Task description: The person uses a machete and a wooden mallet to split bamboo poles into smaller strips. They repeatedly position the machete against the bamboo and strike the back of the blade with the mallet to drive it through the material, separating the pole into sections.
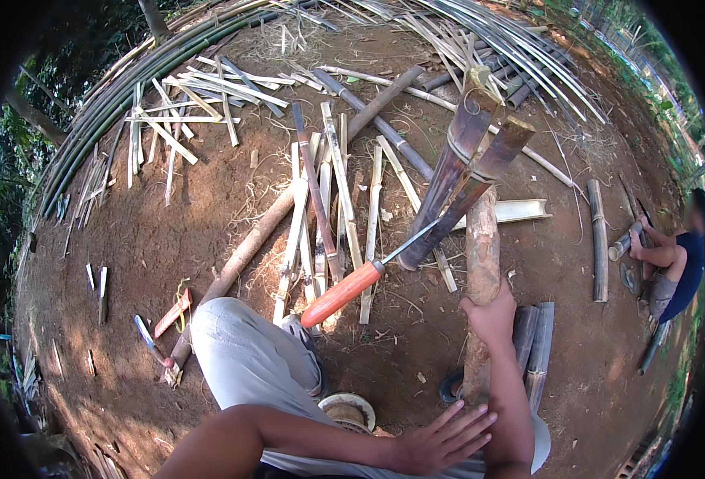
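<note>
My right hand (492, 313) is wrapped round a thick, bark-patched wooden club (483, 239), which stands nearly upright before me. Fingers apart, my left hand (446, 437) lies flat beside my right forearm and holds nothing. Beyond the club leans a dark bamboo piece (453, 172), split lengthwise into sections. A knife (344, 292) with an orange-red wooden handle has its blade against the split bamboo, seemingly lodged there; no hand is on the handle. Part of the bamboo is hidden behind the club.
Split bamboo strips (340, 188) lie across a long pole (249, 243) ahead. More strips (201, 92) are heaped far left. Left of my knee lies a blade with a blue-white handle (146, 331). Bamboo lengths (538, 351) lie at right. Another person (676, 267) sits far right.
</note>
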The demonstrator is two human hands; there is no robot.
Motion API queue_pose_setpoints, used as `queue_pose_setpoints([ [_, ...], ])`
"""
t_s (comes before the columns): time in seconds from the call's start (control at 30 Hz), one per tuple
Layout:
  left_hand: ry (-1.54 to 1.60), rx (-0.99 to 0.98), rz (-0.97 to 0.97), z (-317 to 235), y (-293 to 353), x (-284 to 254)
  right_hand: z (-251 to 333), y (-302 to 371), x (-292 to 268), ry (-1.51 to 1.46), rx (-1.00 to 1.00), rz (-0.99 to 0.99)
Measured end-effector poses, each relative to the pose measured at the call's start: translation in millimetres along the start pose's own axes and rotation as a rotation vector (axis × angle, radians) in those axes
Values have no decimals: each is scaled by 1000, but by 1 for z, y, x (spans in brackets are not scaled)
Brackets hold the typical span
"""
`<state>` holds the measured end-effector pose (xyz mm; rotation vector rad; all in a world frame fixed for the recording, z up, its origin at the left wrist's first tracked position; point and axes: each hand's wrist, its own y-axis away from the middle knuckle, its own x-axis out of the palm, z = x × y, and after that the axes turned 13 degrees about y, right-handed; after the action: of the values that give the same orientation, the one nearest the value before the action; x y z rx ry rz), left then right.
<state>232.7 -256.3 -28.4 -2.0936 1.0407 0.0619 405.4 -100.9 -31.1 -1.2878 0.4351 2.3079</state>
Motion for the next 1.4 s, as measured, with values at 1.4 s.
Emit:
queue_pose_setpoints([
  [1.4, -411, -1327, 60, 152, -10, -253, -32, 23, 6, 216, 78, 188],
])
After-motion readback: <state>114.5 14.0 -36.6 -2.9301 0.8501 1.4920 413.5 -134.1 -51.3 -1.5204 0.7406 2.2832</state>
